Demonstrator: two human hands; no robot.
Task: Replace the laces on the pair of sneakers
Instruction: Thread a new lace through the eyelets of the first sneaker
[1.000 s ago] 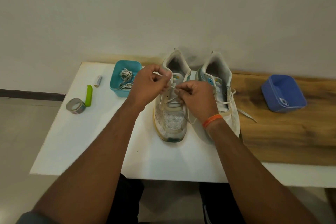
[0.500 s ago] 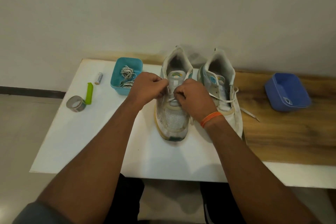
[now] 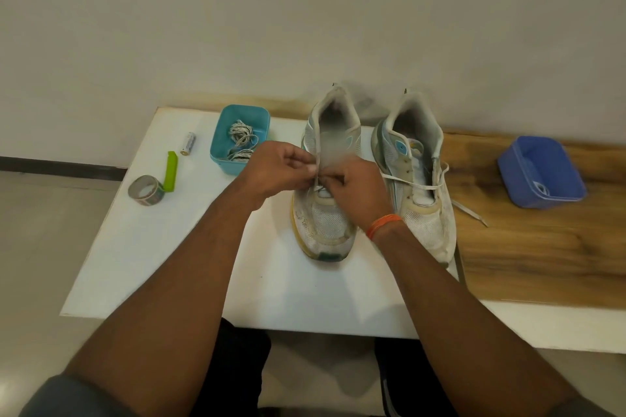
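- The left sneaker [image 3: 327, 213] is standing on the white tabletop [image 3: 169, 247], toe toward the person, heel toward the wall, just beside the right sneaker [image 3: 420, 179].
- A white lace [image 3: 316, 184] is running across the lower eyelets of the left sneaker, and both hands are meeting over it at the middle of the shoe.
- The left hand [image 3: 277, 167] is curling its fingers and pinching the lace at the shoe's left eyelet row.
- The right hand [image 3: 359, 186] is curling its fingers over the tongue area and gripping the same lace; its fingertips are hiding the exact spot. An orange band [image 3: 382, 223] is sitting on that wrist.
- The right sneaker is lying partly on the white tabletop and partly against the wooden board [image 3: 542, 254], with a second lace [image 3: 416, 184] crossing its eyelets and one loose end trailing onto the wood.
- A teal tub [image 3: 242, 118] is standing near the left sneaker's heel, holding bundles of cord [image 3: 240, 139].
- A small battery [image 3: 188, 143], a green clip [image 3: 171, 171] and a roll of tape [image 3: 147, 190] are lying to the left of the tub, the clip touching the tape.
- A blue tub [image 3: 538, 173] is resting on the wooden board, well apart from the shoes.
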